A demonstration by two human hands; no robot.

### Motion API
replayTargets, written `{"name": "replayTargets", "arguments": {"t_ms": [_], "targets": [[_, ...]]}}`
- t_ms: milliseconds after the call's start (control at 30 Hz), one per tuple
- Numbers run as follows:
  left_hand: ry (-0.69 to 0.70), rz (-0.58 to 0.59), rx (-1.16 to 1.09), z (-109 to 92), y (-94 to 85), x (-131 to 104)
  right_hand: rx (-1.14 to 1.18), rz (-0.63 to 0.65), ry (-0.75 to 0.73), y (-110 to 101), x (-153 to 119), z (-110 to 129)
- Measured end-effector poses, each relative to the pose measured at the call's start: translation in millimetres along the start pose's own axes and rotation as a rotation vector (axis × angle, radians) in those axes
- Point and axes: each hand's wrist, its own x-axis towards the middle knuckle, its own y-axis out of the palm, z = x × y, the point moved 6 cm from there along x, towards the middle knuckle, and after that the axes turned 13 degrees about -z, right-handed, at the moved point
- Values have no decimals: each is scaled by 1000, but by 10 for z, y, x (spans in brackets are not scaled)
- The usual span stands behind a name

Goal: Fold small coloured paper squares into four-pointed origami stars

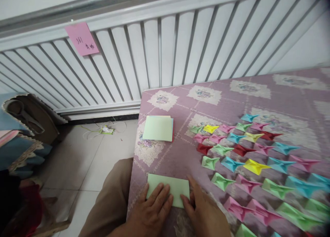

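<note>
The green paper [177, 188] lies flat on the surface [185, 156], near its left edge and directly in front of the person. Its long axis runs from side to side, with the right end angled slightly toward the person, so the 2 hands meet it from the near side, 1 toward each short end. Neither is nearer, since both touch it, but the left hand [154, 209] covers more of it.

The left hand reaches in palm down, its fingers slanting forward and to the right across the near part of the paper, the thumb by the left short edge. Its grip is spread and flat, resting on the paper rather than closed around it. The right hand [206, 209] comes in from the right, thumb on the near right corner and index finger by the right short edge. Whether that grip pinches the paper or only steadies it, I cannot tell.

The paper stack [157, 128] sits beyond the green paper, well apart from it, with a light green sheet on top. To the right, rows of folded shapes [256, 166] in pink, green, blue, yellow and red spread over the surface, the nearest beside the right hand.
</note>
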Motion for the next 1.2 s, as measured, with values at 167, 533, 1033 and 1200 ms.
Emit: {"name": "replayTargets", "arguments": {"t_ms": [167,533,1033,1200], "targets": [[-11,47,-40,0,27,-3,17,27,36,26,-14,-29],[-17,77,-192,19,-27,4,28,90,64,34,-26,-28],[-79,191,-277,-7,-61,37,314,-172,-273,-231,-151,576],[-83,224,-248,-11,-76,34,362,-39,-154,-159,-136,530]]}}
